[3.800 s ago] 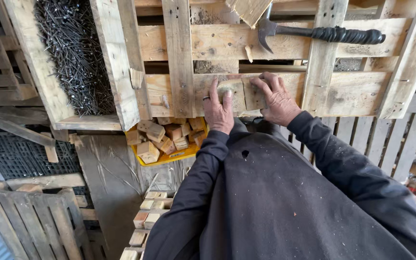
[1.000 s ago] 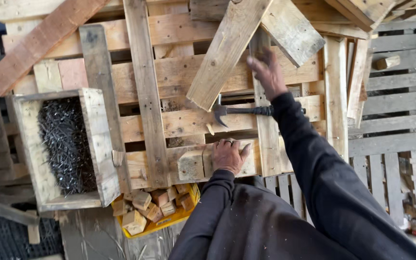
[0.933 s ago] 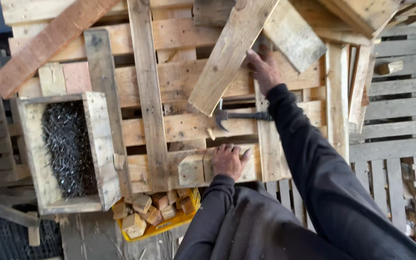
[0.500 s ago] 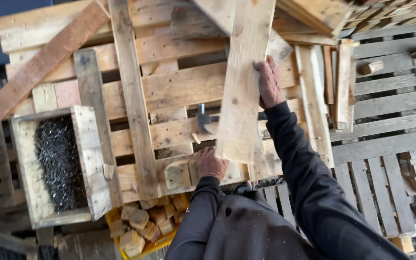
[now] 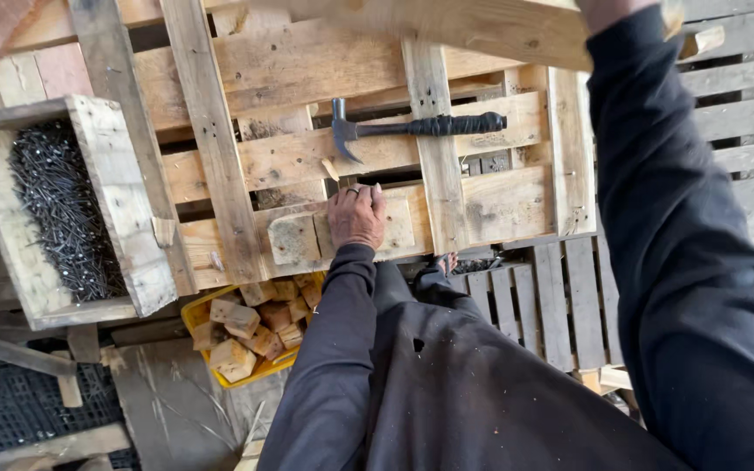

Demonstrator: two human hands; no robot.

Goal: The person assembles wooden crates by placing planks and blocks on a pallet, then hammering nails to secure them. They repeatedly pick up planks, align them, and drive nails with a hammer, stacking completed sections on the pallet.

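Wooden box (image 5: pixel 124 209) left holds dark nails (image 5: pixel 63 209); yellow tub (image 5: pixel 198 316) near holds wood blocks (image 5: pixel 250 327). Left hand (image 5: pixel 355 216) flat on block (image 5: pixel 399 225); right hand (image 5: pixel 608 9) mostly out of view at plank (image 5: pixel 447 24), grip unclear.

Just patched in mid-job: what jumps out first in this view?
The long plank swung across the top, gripped at its right end by the right hand. Below it a hammer lies on the pallet, the left hand pressing a small block. At left, a wooden box of nails.
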